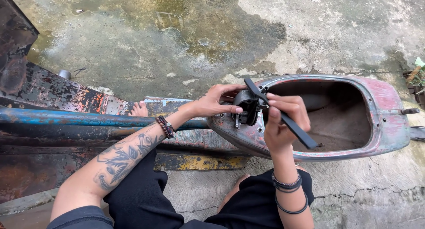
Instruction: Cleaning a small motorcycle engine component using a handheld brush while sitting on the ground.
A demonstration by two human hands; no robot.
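Our left hand (217,101) steadies the dark mechanism (246,107) at the rusted shell (389,122) rim; our right hand (283,120) grips a stiff, light-looking black lever (283,116), probably rigid metal.

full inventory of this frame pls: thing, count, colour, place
scooter body shell: 1, worn red and grey with rust, open hollow facing up, right of centre.
dark mechanism: 1, black and grey, at the shell's left rim.
flat black bar: 1, black, slanting across the shell's opening.
blue tube: 1, blue, running across the left.
rusty frame panel: 1, rust, red and yellow patches, left.
concrete ground: grey-green, damp stains, top and bottom.
leaves: a few, green, right edge.
bare foot: 1, behind the blue tube.
left hand: beaded bracelet, touching the dark mechanism.
right hand: black wristbands, gripping the flat black bar.
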